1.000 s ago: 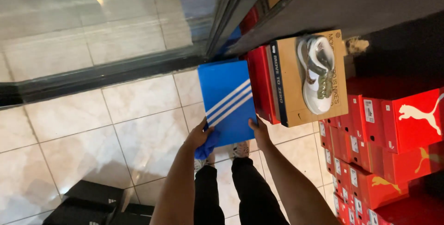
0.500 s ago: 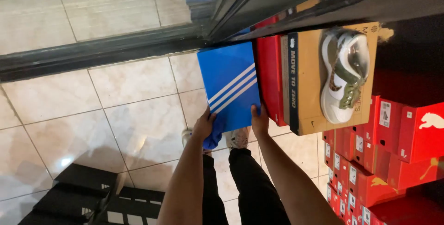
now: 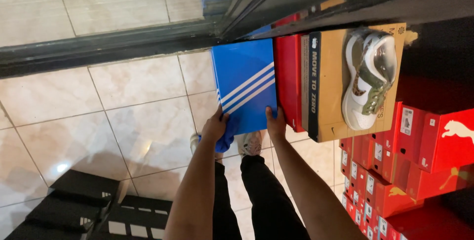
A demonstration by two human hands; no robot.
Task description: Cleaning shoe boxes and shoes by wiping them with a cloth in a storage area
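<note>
Beneath the dark shelf edge [image 3: 345,3], the person's left hand [image 3: 216,126] and right hand [image 3: 275,123] gripped the near end of one blue cardboard shoebox with three white diagonal stripes [image 3: 245,84], fingers curled and clamped on its two lower corners, apparently so the box stayed square beside one red cardboard box [image 3: 288,79], which it touched. One tan cardboard box [image 3: 328,84] stood next along, carrying one white and olive sneaker [image 3: 370,74], probably as a display sample. Several red boxes with white labels [image 3: 395,161] were stacked lower right; at least three black boxes [image 3: 84,203] lay on the pale tiled floor [image 3: 123,116].
</note>
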